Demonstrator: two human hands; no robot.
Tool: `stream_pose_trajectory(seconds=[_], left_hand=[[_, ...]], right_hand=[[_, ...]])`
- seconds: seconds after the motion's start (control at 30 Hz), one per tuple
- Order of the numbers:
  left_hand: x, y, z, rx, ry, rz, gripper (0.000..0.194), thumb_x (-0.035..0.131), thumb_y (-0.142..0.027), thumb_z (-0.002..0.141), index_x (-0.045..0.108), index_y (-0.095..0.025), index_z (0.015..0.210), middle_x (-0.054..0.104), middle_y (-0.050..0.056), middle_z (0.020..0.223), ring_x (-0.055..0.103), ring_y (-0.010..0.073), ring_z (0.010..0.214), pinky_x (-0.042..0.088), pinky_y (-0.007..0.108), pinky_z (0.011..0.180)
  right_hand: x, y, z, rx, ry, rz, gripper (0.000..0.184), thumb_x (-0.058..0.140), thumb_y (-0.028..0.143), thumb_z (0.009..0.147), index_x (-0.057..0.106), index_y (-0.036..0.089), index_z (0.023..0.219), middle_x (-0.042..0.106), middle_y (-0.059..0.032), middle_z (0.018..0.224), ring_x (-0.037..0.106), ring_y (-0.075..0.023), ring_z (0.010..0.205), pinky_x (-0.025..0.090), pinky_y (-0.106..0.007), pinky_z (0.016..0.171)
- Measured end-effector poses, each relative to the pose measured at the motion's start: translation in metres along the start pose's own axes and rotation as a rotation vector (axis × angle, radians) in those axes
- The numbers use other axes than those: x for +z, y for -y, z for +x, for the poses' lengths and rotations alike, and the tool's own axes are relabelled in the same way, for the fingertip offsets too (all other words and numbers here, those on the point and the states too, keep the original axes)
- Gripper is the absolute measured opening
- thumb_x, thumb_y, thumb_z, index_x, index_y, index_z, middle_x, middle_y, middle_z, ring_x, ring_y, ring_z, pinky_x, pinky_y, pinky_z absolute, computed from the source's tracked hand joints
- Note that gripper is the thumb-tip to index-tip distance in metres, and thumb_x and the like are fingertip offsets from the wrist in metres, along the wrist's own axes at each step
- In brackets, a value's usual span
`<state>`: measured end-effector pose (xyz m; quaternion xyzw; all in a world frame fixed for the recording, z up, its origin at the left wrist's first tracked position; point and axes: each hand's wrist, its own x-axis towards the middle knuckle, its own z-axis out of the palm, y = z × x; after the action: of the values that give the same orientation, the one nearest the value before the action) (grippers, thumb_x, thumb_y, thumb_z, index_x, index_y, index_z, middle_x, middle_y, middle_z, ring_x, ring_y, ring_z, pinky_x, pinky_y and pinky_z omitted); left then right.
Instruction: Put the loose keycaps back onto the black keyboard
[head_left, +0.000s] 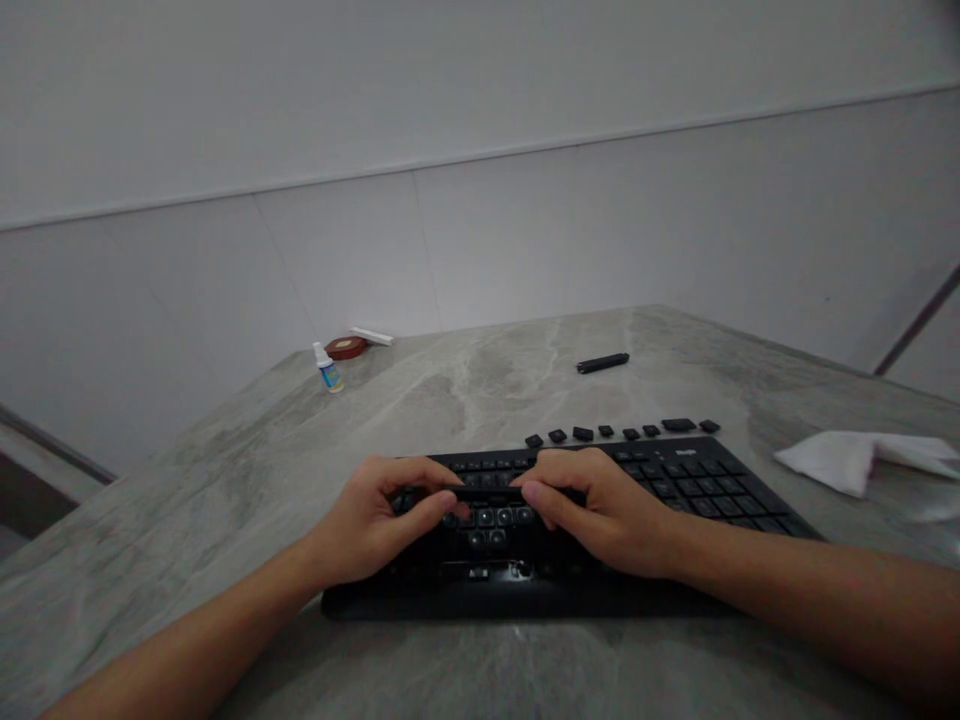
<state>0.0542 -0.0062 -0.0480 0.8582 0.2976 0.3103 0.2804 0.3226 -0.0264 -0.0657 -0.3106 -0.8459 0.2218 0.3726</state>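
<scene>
A black keyboard (pixel 622 595) lies on the table in front of me. Several keycaps are off its lower middle, leaving round pale key mounts (pixel 495 518) bare. Above that gap, a long thin black space bar keycap (pixel 489 494) is held level between both hands. My left hand (pixel 382 520) pinches its left part between thumb and fingers. On the other side, my right hand (pixel 592 505) grips the right part, thumb on the near face. The fingertips behind the bar are partly hidden. Loose black keycaps (pixel 583 434) sit in a row along the keyboard's far edge.
A white cloth (pixel 847 460) lies right of the keyboard. Farther back is a black stick-shaped object (pixel 602 363). At the far left stand a small spray bottle (pixel 328 370), a reddish-brown case (pixel 346 347) and a white strip (pixel 373 336), near the wall (pixel 510 240).
</scene>
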Motion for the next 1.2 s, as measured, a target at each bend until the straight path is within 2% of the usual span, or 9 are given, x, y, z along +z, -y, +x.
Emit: stream_pose_trajectory(seconds=[0.07, 0.13, 0.27, 0.37, 0.47, 0.63, 0.87, 1.0, 1.2], left_hand=[[-0.006, 0.001, -0.001, 0.102, 0.057, 0.061, 0.012, 0.063, -0.023, 0.093, 0.072, -0.016, 0.097, 0.076, 0.004, 0.083, 0.069, 0.0152, 0.073, 0.052, 0.025, 0.069], [-0.012, 0.003, -0.001, 0.217, 0.148, 0.110, 0.010, 0.065, -0.020, 0.089, 0.070, -0.015, 0.097, 0.074, 0.005, 0.081, 0.067, 0.0157, 0.072, 0.051, 0.026, 0.068], [-0.017, 0.003, -0.002, 0.322, 0.329, 0.162, 0.011, 0.064, -0.013, 0.086, 0.065, -0.016, 0.096, 0.071, 0.006, 0.084, 0.065, 0.0163, 0.074, 0.052, 0.027, 0.068], [-0.016, -0.002, -0.002, 0.371, 0.410, 0.200, 0.009, 0.060, -0.009, 0.087, 0.063, -0.017, 0.092, 0.071, 0.008, 0.089, 0.065, 0.0172, 0.079, 0.053, 0.027, 0.071], [-0.016, -0.006, -0.003, 0.387, 0.446, 0.221, 0.008, 0.061, -0.010, 0.088, 0.063, -0.017, 0.092, 0.070, 0.008, 0.092, 0.065, 0.0178, 0.080, 0.052, 0.028, 0.071], [-0.019, -0.004, -0.005, 0.317, 0.492, 0.200, 0.008, 0.064, -0.016, 0.087, 0.064, -0.019, 0.095, 0.070, 0.007, 0.090, 0.066, 0.0185, 0.079, 0.054, 0.029, 0.072], [-0.019, -0.008, -0.003, 0.353, 0.470, 0.225, 0.018, 0.059, -0.007, 0.085, 0.066, -0.017, 0.099, 0.070, 0.008, 0.091, 0.066, 0.0186, 0.080, 0.054, 0.028, 0.072], [-0.020, -0.008, -0.002, 0.364, 0.461, 0.247, 0.019, 0.058, -0.007, 0.086, 0.067, -0.018, 0.099, 0.070, 0.008, 0.092, 0.066, 0.0186, 0.081, 0.055, 0.028, 0.073], [-0.019, -0.004, -0.003, 0.356, 0.472, 0.213, 0.016, 0.058, -0.007, 0.087, 0.069, -0.017, 0.093, 0.068, 0.008, 0.091, 0.065, 0.0163, 0.076, 0.054, 0.025, 0.068]], right_hand=[[0.001, -0.001, -0.002, -0.116, -0.024, -0.039, 0.022, 0.052, 0.022, 0.097, 0.073, 0.014, 0.094, 0.066, -0.0024, 0.072, 0.059, -0.0132, 0.068, 0.045, -0.027, 0.067], [0.002, -0.001, -0.004, -0.249, -0.027, -0.097, 0.021, 0.057, 0.019, 0.094, 0.072, 0.012, 0.106, 0.069, -0.0059, 0.078, 0.060, -0.0159, 0.073, 0.048, -0.031, 0.071], [0.007, 0.001, -0.007, -0.462, 0.008, -0.248, 0.020, 0.059, 0.017, 0.092, 0.070, 0.010, 0.107, 0.070, -0.0074, 0.078, 0.056, -0.0188, 0.071, 0.048, -0.033, 0.065], [0.010, 0.004, -0.009, -0.542, 0.023, -0.334, 0.017, 0.056, 0.018, 0.094, 0.070, 0.011, 0.102, 0.070, -0.0065, 0.076, 0.053, -0.0190, 0.068, 0.046, -0.035, 0.063], [0.011, 0.005, -0.010, -0.555, 0.059, -0.398, 0.015, 0.056, 0.018, 0.094, 0.069, 0.013, 0.095, 0.067, -0.0054, 0.073, 0.051, -0.0185, 0.066, 0.043, -0.034, 0.061], [0.013, 0.004, -0.012, -0.528, 0.141, -0.455, 0.008, 0.060, 0.019, 0.093, 0.067, 0.015, 0.091, 0.065, -0.0042, 0.074, 0.050, -0.0181, 0.069, 0.044, -0.033, 0.066], [0.013, 0.006, -0.012, -0.507, 0.149, -0.460, 0.007, 0.062, 0.020, 0.091, 0.067, 0.015, 0.089, 0.065, -0.0050, 0.077, 0.050, -0.0194, 0.074, 0.043, -0.034, 0.066], [0.012, 0.007, -0.012, -0.489, 0.161, -0.458, 0.007, 0.062, 0.019, 0.091, 0.068, 0.015, 0.090, 0.066, -0.0056, 0.079, 0.051, -0.0199, 0.076, 0.044, -0.035, 0.067], [0.009, 0.007, -0.011, -0.490, 0.193, -0.412, 0.011, 0.061, 0.017, 0.091, 0.067, 0.015, 0.082, 0.065, -0.0072, 0.088, 0.052, -0.0181, 0.080, 0.045, -0.034, 0.071]])
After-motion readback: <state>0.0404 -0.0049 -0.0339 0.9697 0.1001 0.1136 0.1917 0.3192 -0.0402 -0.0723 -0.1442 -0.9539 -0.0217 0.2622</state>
